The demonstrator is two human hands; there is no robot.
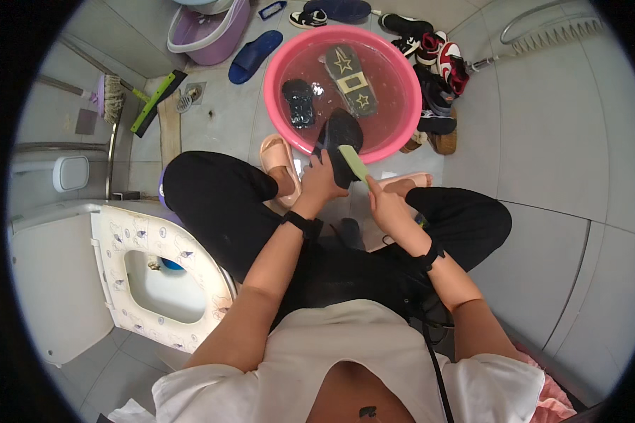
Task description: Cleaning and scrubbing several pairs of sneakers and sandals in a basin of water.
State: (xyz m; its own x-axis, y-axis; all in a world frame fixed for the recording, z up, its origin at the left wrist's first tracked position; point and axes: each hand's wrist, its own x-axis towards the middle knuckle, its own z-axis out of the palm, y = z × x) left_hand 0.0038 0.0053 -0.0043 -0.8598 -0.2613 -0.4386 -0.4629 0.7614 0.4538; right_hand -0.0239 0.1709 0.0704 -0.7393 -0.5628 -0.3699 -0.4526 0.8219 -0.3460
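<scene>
My left hand (320,177) grips a black shoe or slipper (344,132) by its near end, tilted over the near rim of a pink plastic basin (413,106). In my right hand (394,211) is a light green brush (353,163), its head against the black shoe; its bristles are hidden. Water fills part of the basin. A dark slipper with star outlines and a pale central patch (366,95) floats there, its top end toward the far rim. Left of it, a small shiny black sandal or sole (299,103) lies in the water.
Blue slippers (254,57) and several shoes (444,100) lie around the basin. A purple bucket (219,39) stands far left. To the left are a mop (108,98), a green squeegee (159,103) and a toilet with a patterned seat (111,248). A coiled shower hose (555,34) hangs right.
</scene>
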